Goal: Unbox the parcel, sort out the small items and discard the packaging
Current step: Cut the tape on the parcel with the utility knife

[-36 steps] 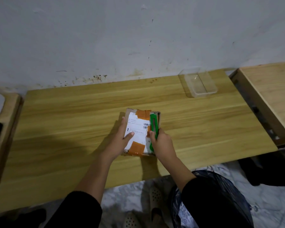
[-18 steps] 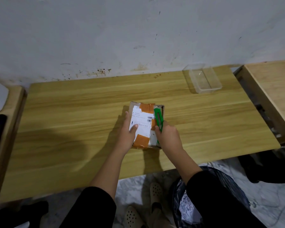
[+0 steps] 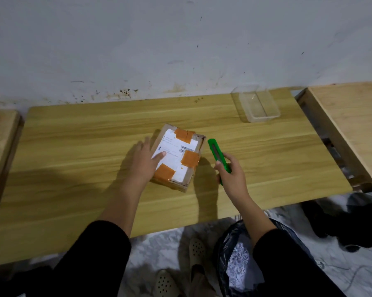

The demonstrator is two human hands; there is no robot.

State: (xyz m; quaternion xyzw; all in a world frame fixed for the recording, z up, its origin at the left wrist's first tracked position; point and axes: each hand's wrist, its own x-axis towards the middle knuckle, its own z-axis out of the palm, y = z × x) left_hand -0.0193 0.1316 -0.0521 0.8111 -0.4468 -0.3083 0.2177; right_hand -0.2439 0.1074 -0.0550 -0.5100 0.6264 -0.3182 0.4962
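A small cardboard parcel (image 3: 178,155) with a white label and orange tape strips lies on the wooden table (image 3: 73,163), turned at an angle. My left hand (image 3: 145,161) lies flat along the parcel's left side, thumb on the label. My right hand (image 3: 232,174) grips a green utility knife (image 3: 216,153) just right of the parcel, its tip pointing away from me and clear of the box.
A clear plastic tray (image 3: 259,105) stands at the table's back right. A black bin bag (image 3: 238,260) hangs open below the front edge on the right. A second wooden surface (image 3: 352,121) adjoins on the right, another on the left. The wall runs behind.
The knife has come off the parcel's right edge and moved right with my right hand. The parcel has turned clockwise under my left hand.
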